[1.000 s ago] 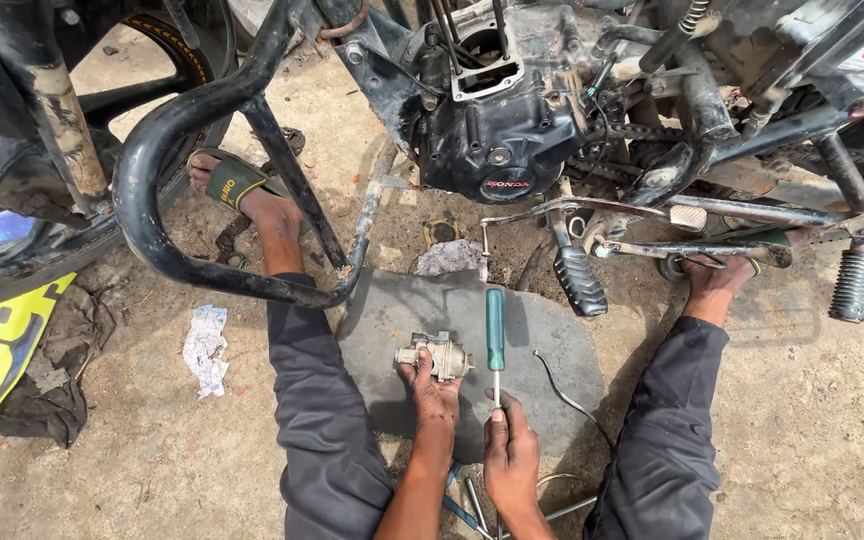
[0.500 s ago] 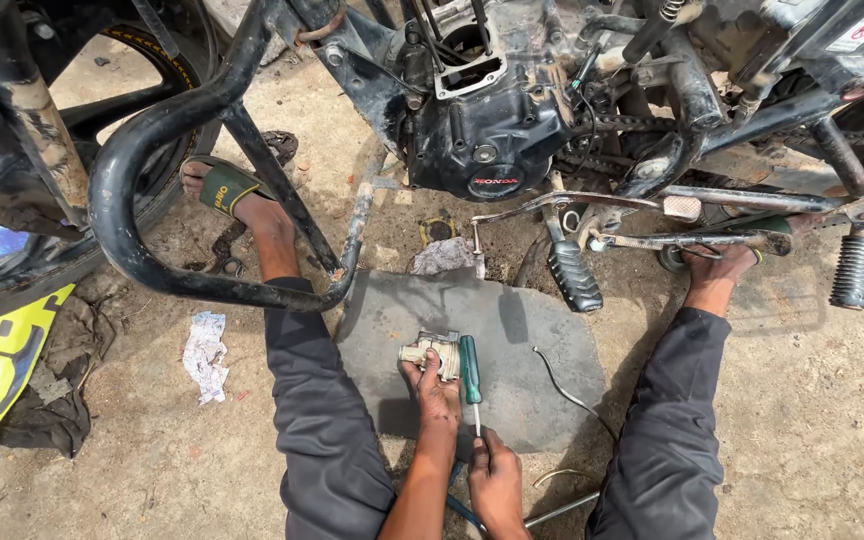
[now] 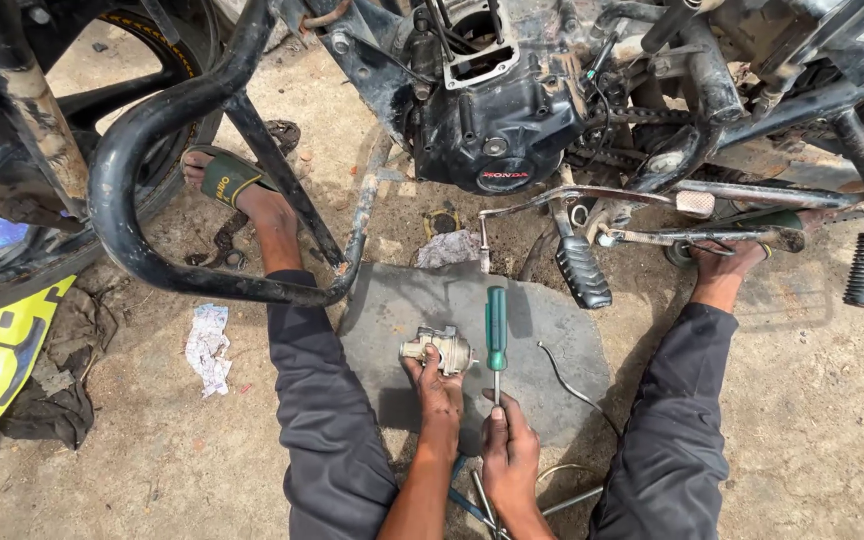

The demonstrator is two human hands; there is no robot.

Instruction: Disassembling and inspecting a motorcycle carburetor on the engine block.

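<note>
I sit on the ground with my legs spread under a motorcycle. My left hand (image 3: 438, 392) grips a small metal carburettor-like part (image 3: 439, 349) over a flat grey stone slab (image 3: 542, 320). My right hand (image 3: 509, 452) holds the metal shaft of a green-handled screwdriver (image 3: 496, 330), handle pointing away from me, just right of the part. The two hands are close together between my knees.
The black motorcycle engine (image 3: 497, 120) and frame stand ahead, with a curved crash guard (image 3: 142, 170) over my left leg and a footpeg (image 3: 582, 270) near the slab. A crumpled rag (image 3: 208, 345) lies left; a thin wire (image 3: 577, 390) and tools lie by my right leg.
My right hand slid from beside the part down to the screwdriver's shaft, and the screwdriver shifted nearer to me. The left hand kept holding the metal part.
</note>
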